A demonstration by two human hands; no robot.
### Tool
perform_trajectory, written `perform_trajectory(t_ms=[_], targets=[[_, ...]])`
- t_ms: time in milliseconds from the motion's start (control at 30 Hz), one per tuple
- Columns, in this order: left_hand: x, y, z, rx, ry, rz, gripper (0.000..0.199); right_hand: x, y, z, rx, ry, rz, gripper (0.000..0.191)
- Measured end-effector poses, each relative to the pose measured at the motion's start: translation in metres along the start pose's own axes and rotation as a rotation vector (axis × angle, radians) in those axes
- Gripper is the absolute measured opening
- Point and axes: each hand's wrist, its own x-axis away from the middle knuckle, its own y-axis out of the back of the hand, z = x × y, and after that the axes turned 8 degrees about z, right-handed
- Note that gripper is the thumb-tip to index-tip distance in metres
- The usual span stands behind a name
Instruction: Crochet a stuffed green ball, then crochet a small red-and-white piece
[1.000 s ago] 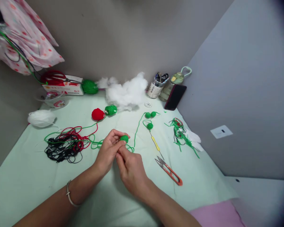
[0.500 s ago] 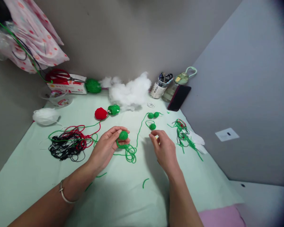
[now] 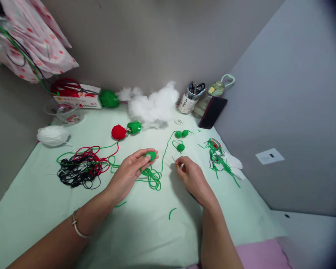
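Note:
My left hand (image 3: 133, 168) is closed on a small green crocheted ball (image 3: 151, 155), pinched between thumb and fingers. Loose loops of green yarn (image 3: 152, 179) lie just below it on the cloth. In my right hand (image 3: 192, 175) is a crochet hook (image 3: 173, 159); its thin metal tip sticks out to the upper left, and a bit of yellow shows at the fingertips. The hook is apart from the ball. Beyond my right hand lie another green crocheted ball (image 3: 180, 147) with a yarn tail and a pair of green crocheted balls (image 3: 182, 133).
White stuffing (image 3: 154, 106) is heaped at the back wall. A red yarn ball (image 3: 119, 132) and tangled black yarn (image 3: 75, 172) lie left. Green scraps (image 3: 218, 158), a phone (image 3: 212, 113), a bottle (image 3: 203, 106) and a pen cup (image 3: 188, 102) stand or lie right.
My left hand has turned slightly and moved the ball a little right and up. The hook's tip now shows past my right fingers, where it was hidden before.

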Motion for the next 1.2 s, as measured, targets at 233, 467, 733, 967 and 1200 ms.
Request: perform_trajectory(t_ms=[233, 467, 733, 967, 1200], targets=[[0.0, -0.001, 0.003, -0.001, 0.006, -0.027, 0.028, 0.009, -0.002, 0.026, -0.687, 0.217, 0.229, 0.029], [-0.001, 0.004, 0.011, -0.122, 0.003, -0.089, 0.034, 0.012, -0.023, 0.049, -1.0, 0.183, 0.46, 0.025], [0.0, 0.002, 0.012, -0.234, -0.093, -0.123, 0.028, 0.006, -0.029, 0.047, -1.158, 0.089, 0.408, 0.025], [0.001, -0.001, 0.01, -0.244, -0.135, -0.125, 0.026, 0.006, -0.027, 0.047, -1.254, 0.057, 0.465, 0.024], [0.003, -0.001, 0.012, -0.282, -0.164, -0.113, 0.029, 0.002, -0.028, 0.043, -1.405, 0.033, 0.516, 0.019]])
